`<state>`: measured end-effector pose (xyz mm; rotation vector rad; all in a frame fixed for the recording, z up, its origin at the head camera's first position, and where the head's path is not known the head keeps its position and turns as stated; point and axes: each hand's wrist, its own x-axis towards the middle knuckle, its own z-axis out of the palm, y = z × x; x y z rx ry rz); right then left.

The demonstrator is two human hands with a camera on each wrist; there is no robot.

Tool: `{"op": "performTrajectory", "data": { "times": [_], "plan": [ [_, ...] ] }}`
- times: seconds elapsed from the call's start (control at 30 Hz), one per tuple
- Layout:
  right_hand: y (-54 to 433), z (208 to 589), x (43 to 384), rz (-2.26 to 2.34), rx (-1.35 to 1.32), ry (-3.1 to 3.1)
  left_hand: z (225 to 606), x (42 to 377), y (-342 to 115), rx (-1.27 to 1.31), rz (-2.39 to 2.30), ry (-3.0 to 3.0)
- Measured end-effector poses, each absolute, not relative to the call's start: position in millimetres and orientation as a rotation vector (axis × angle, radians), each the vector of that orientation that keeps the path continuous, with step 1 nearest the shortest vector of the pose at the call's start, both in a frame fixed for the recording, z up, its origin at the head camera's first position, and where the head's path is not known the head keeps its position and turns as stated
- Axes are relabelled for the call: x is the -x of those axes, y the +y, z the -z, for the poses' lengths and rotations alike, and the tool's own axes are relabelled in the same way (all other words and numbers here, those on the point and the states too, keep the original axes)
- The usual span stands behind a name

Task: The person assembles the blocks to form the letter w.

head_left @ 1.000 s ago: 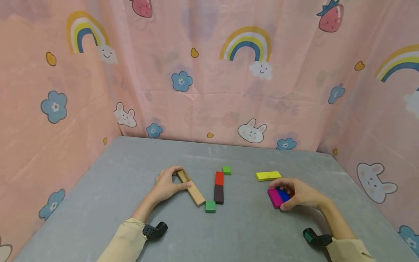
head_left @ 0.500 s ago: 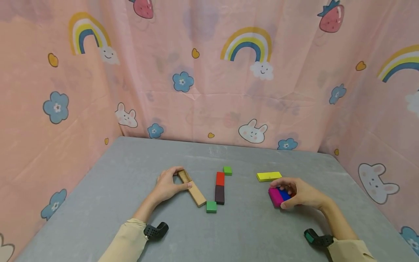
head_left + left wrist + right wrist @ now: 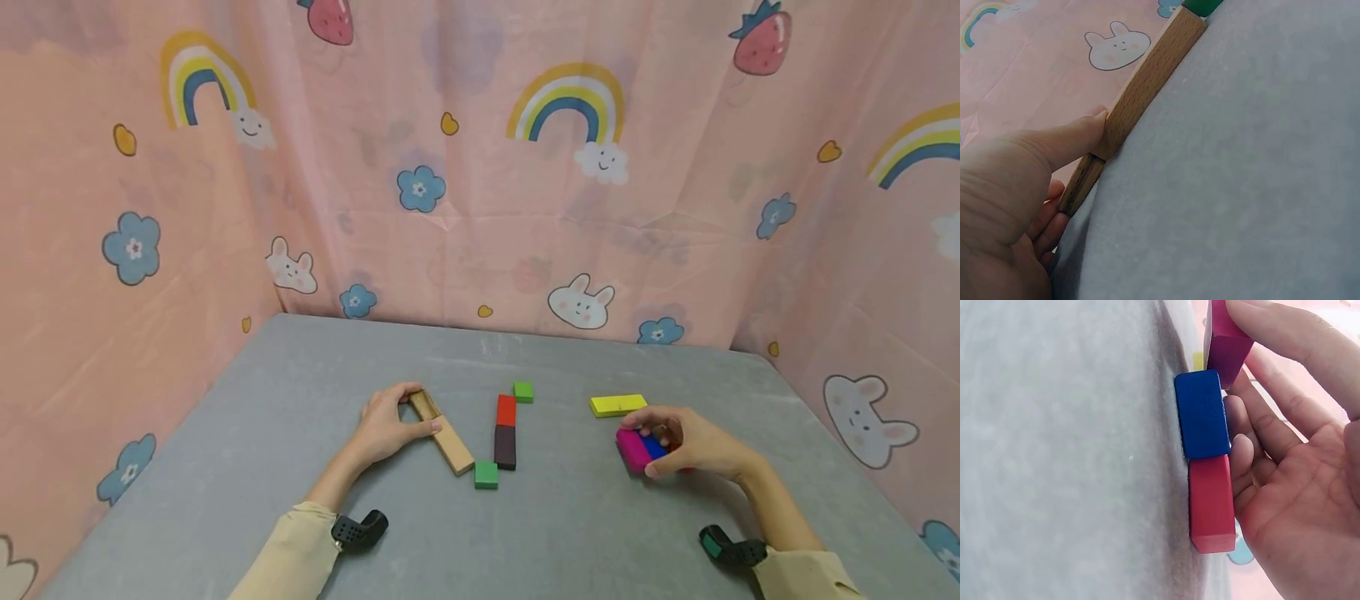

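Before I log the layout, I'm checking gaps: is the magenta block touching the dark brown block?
No: in the head view, grey tabletop shows between the magenta block and the dark brown block.

- The left forearm (image 3: 330,481) is stretched forward and angled inward, with its end covered by a pale sleeve (image 3: 288,554).
- The left hand (image 3: 386,425) is turned palm inward; its thumb (image 3: 1082,139) is held out nearly straight, the index finger is arched well apart from it, and the lower fingers (image 3: 1052,234) are bent.
- The right forearm (image 3: 772,504) is likewise angled forward and inward, bared above its cuff (image 3: 802,573).
- The right hand (image 3: 693,442) is arched in a pinching grip, with the palm (image 3: 1310,506) exposed to the wrist view, the thumb (image 3: 1313,340) extended and the lower fingers curled.
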<state>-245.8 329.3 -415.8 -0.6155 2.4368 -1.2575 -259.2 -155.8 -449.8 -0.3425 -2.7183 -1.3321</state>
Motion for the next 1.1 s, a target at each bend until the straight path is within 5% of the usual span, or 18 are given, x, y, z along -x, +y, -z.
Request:
{"op": "performTrajectory", "data": {
  "times": [0.3,0.63,1.1],
  "plan": [
    [319.3,403.8,242.7,1.206,0.57,2.482,449.9,262.1,-155.7,0.352,1.332,-2.718],
    [251.4,383.7,234.9,0.95,0.644,2.716,448.7,260.2,-158.1,0.353,1.332,-2.71],
    [205.2,406.1,274.0,1.283,0.635,2.581,451.2,257.9,-155.3,0.34,1.336,-2.705]
  ]
}}
